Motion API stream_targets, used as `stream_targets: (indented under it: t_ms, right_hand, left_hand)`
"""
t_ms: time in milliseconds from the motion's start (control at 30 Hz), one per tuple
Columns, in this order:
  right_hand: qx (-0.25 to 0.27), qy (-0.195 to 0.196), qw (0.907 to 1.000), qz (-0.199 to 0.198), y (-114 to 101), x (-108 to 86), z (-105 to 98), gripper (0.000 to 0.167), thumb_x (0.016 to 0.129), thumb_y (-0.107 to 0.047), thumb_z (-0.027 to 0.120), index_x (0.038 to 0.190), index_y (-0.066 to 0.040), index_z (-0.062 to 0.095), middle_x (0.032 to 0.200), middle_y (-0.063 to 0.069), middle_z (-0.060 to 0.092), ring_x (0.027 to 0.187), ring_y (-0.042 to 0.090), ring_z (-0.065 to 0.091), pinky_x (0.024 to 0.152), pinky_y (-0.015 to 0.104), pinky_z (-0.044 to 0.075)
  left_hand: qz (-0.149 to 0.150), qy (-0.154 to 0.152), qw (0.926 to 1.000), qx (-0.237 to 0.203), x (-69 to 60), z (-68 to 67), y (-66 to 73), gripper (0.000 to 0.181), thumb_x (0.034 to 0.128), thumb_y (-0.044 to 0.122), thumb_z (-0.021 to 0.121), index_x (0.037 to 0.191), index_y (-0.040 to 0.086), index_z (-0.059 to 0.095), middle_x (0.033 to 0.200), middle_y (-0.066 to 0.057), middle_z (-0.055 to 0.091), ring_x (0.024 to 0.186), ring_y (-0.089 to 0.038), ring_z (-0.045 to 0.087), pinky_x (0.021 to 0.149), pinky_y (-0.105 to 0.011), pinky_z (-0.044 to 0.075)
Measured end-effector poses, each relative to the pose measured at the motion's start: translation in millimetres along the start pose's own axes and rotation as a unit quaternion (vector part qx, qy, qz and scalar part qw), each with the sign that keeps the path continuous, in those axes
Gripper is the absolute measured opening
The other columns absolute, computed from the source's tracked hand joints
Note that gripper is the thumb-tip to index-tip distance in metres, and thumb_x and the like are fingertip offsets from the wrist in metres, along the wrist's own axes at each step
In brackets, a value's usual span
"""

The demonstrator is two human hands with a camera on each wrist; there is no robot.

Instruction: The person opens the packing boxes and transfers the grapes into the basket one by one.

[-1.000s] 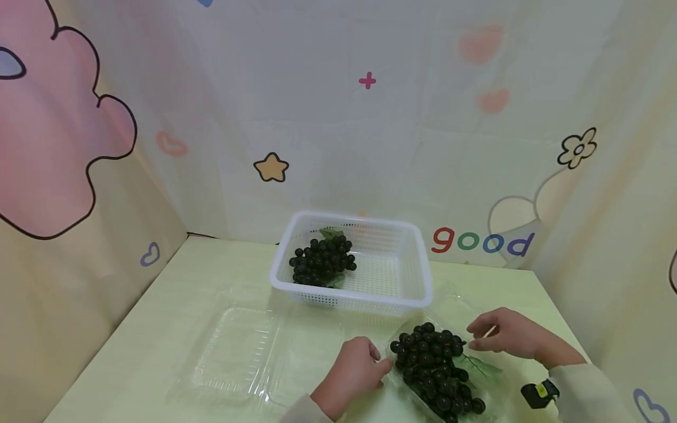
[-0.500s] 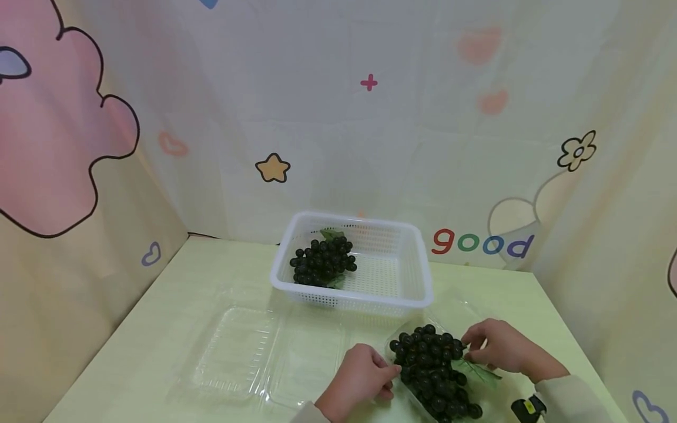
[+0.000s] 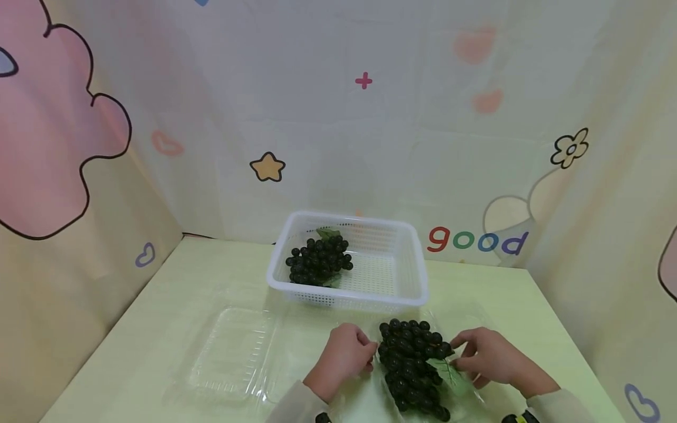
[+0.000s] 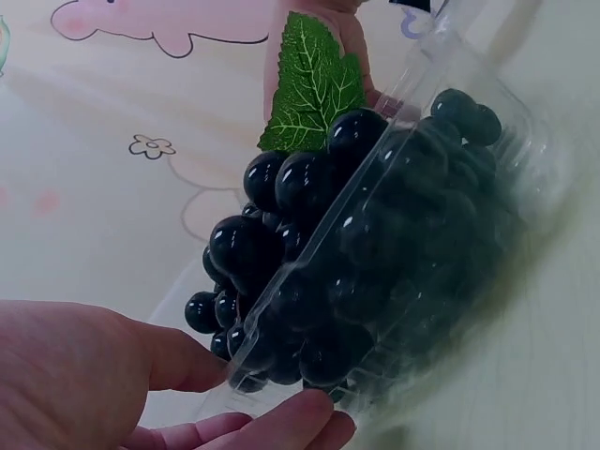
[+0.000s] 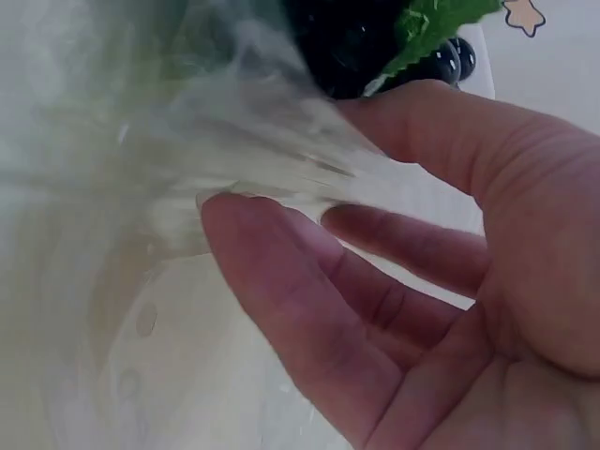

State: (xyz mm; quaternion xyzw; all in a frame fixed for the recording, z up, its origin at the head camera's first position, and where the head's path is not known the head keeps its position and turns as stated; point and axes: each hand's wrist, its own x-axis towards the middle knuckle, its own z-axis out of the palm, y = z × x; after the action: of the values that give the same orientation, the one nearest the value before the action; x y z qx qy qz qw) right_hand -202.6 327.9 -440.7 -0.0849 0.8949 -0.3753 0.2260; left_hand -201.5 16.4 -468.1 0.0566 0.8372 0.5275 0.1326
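A bunch of dark grapes (image 3: 409, 367) with a green leaf (image 3: 449, 375) lies in a clear plastic clamshell box (image 4: 520, 122) at the front right of the table. My left hand (image 3: 344, 355) pinches the box's left rim, thumb over it and fingers below, as the left wrist view shows. On the opposite side, my right hand (image 3: 489, 359) holds the box's edge beside the leaf. In the right wrist view, clear plastic passes between its thumb (image 5: 417, 117) and fingers. The box's lower end is cut off by the head view.
A white perforated basket (image 3: 383, 302) stands behind, with another grape bunch (image 3: 319, 261) in its left half. An open clear clamshell box (image 3: 233, 346) lies on the table (image 3: 153, 329) to the left. Printed curtains (image 3: 328, 117) bound the back and sides.
My right hand has come down from beside the box to its right edge, and my left hand has taken the left rim. The box and grapes have shifted slightly to the left.
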Motion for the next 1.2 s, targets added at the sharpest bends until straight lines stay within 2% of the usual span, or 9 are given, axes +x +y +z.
stream_targets:
  t_ms: [133, 300, 433, 533, 733, 933, 1200]
  right_hand:
    - [0.02, 0.008, 0.9995, 0.022, -7, -1.4, 10, 0.043, 0.092, -0.015, 0.072, 0.127, 0.008, 0.061, 0.082, 0.009, 0.068, 0.063, 0.027, 0.07, 0.057, 0.041, 0.062]
    - [0.032, 0.016, 0.9984, 0.043, -13, -1.0, 21, 0.046, 0.092, -0.015, 0.071, 0.129, 0.009, 0.059, 0.086, 0.011, 0.068, 0.064, 0.027, 0.071, 0.057, 0.041, 0.062]
    - [0.041, 0.028, 0.9975, 0.05, -17, -1.8, 28, 0.048, 0.092, -0.015, 0.071, 0.131, 0.009, 0.057, 0.086, 0.013, 0.067, 0.063, 0.028, 0.071, 0.057, 0.041, 0.062]
    - [0.047, 0.037, 0.9965, 0.059, -21, -2.8, 33, 0.048, 0.091, -0.014, 0.07, 0.131, 0.009, 0.057, 0.086, 0.013, 0.067, 0.063, 0.028, 0.07, 0.057, 0.041, 0.062]
    - [0.044, 0.05, 0.9961, 0.058, -27, -2.8, 42, 0.049, 0.091, -0.014, 0.07, 0.131, 0.012, 0.056, 0.085, 0.013, 0.068, 0.062, 0.028, 0.071, 0.057, 0.04, 0.062]
    - [0.037, 0.052, 0.9969, 0.046, -33, -1.6, 47, 0.051, 0.09, -0.014, 0.07, 0.13, 0.014, 0.056, 0.084, 0.012, 0.069, 0.06, 0.028, 0.072, 0.058, 0.04, 0.062]
    - [0.034, 0.059, 0.9967, 0.045, -36, 0.5, 51, 0.052, 0.091, -0.014, 0.071, 0.131, 0.015, 0.055, 0.083, 0.011, 0.07, 0.062, 0.026, 0.072, 0.059, 0.039, 0.062]
  left_hand:
    - [0.001, 0.003, 0.9999, 0.012, 0.3, -4.2, 0.2, 0.012, 0.0933, 0.011, 0.068, 0.091, 0.0, 0.071, 0.071, -0.01, 0.074, 0.063, -0.022, 0.073, 0.058, -0.033, 0.054]
    - [0.003, -0.009, 0.9997, 0.024, -2.6, -9.4, 0.2, 0.026, 0.093, 0.009, 0.066, 0.112, -0.008, 0.066, 0.072, -0.009, 0.075, 0.066, -0.022, 0.073, 0.068, -0.039, 0.058]
    - [0.01, -0.015, 0.9992, 0.036, -4.4, -13.3, -0.8, 0.032, 0.0938, 0.01, 0.067, 0.118, -0.011, 0.065, 0.069, -0.009, 0.075, 0.067, -0.023, 0.073, 0.078, -0.045, 0.059]
    - [0.013, -0.019, 0.9988, 0.042, -5.0, -15.2, -1.3, 0.035, 0.0932, 0.011, 0.067, 0.12, -0.012, 0.064, 0.071, -0.011, 0.075, 0.07, -0.024, 0.074, 0.084, -0.047, 0.059]
    - [0.014, -0.019, 0.9978, 0.061, -6.3, -19.1, -2.3, 0.04, 0.0883, 0.011, 0.069, 0.121, -0.012, 0.063, 0.079, -0.011, 0.077, 0.072, -0.023, 0.075, 0.086, -0.045, 0.059]
    - [0.029, -0.015, 0.9959, 0.084, -6.7, -24.9, -2.6, 0.041, 0.0869, 0.008, 0.067, 0.121, -0.014, 0.063, 0.076, -0.012, 0.076, 0.071, -0.024, 0.075, 0.089, -0.047, 0.058]
    - [0.029, -0.02, 0.9946, 0.097, -3.5, -28.1, -4.6, 0.042, 0.0876, 0.008, 0.066, 0.122, -0.015, 0.062, 0.073, -0.01, 0.075, 0.066, -0.022, 0.073, 0.091, -0.049, 0.058]
